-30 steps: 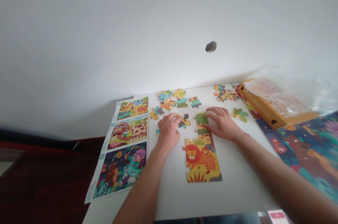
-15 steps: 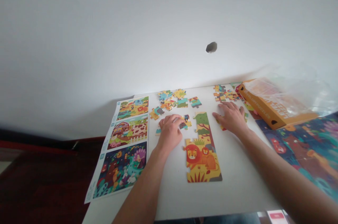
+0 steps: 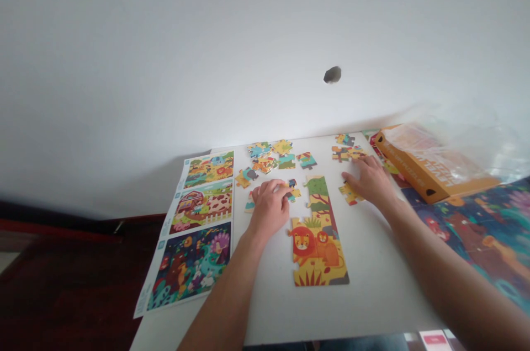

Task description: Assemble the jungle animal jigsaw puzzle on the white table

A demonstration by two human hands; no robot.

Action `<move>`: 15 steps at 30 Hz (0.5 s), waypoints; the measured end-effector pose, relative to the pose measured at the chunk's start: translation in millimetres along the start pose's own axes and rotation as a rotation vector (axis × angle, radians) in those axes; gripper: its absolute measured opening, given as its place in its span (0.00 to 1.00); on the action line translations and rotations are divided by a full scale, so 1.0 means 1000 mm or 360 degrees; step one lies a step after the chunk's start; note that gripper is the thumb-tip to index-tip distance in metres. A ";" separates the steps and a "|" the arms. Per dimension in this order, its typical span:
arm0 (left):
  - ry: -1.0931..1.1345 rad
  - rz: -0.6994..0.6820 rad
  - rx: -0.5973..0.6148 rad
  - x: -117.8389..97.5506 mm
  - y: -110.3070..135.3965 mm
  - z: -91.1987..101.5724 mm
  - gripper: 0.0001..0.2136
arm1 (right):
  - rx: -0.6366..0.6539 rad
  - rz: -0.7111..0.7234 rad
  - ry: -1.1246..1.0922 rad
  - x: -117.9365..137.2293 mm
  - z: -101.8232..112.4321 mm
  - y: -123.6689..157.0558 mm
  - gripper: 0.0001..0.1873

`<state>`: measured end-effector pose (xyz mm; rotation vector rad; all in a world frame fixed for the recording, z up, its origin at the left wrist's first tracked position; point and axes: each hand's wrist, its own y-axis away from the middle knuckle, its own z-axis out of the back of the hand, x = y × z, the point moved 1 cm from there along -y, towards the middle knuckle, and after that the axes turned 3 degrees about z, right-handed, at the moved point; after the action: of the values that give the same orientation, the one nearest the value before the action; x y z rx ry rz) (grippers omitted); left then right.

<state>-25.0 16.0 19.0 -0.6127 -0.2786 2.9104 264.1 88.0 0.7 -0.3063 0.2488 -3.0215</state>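
Note:
My left hand (image 3: pixel 270 202) rests on the white table with its fingers bent together. Its fingertips are closed at the left edge of a puzzle piece (image 3: pixel 294 191) with yellow and dark blue print. Another teal piece (image 3: pixel 249 206) peeks out on the hand's left side. My right hand (image 3: pixel 371 181) is spread, thumb apart, with fingertips over the joined animal pieces (image 3: pixel 342 153) at the back right. Below its thumb lies a yellow piece (image 3: pixel 350 194). Between the hands is a partly joined puzzle (image 3: pixel 318 246) showing two lions and a tree, its left edge uneven.
Several loose pieces (image 3: pixel 265 162) are heaped at the back. A sheet with three pictures (image 3: pixel 202 207) lies along the left edge. An orange puzzle box (image 3: pixel 430 169) with clear plastic (image 3: pixel 476 141) sits at the right, beside a dark forest puzzle (image 3: pixel 480 240). The wall (image 3: pixel 248 64) borders the table's back.
My right hand has shifted to the right and slightly back, uncovering the yellow piece. The joined pieces beside its fingertips have moved slightly left. My left hand has stayed nearly still.

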 end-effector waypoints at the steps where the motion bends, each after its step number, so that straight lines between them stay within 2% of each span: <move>1: -0.0013 0.0015 -0.0009 0.000 0.000 0.000 0.15 | -0.0001 0.0012 -0.0009 0.002 0.002 0.001 0.27; 5: -0.0048 0.0087 -0.0037 0.002 0.000 -0.002 0.14 | 0.0015 0.0041 -0.0022 0.006 0.005 0.002 0.22; 10: -0.0063 0.0108 -0.0014 0.003 0.000 -0.003 0.17 | -0.0039 0.0094 -0.0047 0.007 0.004 0.003 0.20; 15: -0.0138 0.0268 -0.0025 0.008 -0.001 -0.006 0.20 | -0.0070 0.0058 -0.0086 0.006 0.001 0.004 0.20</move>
<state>-30.1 19.5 10.7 -0.5379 -0.2727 3.1047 258.6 83.7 1.9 -0.3826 0.3137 -2.9701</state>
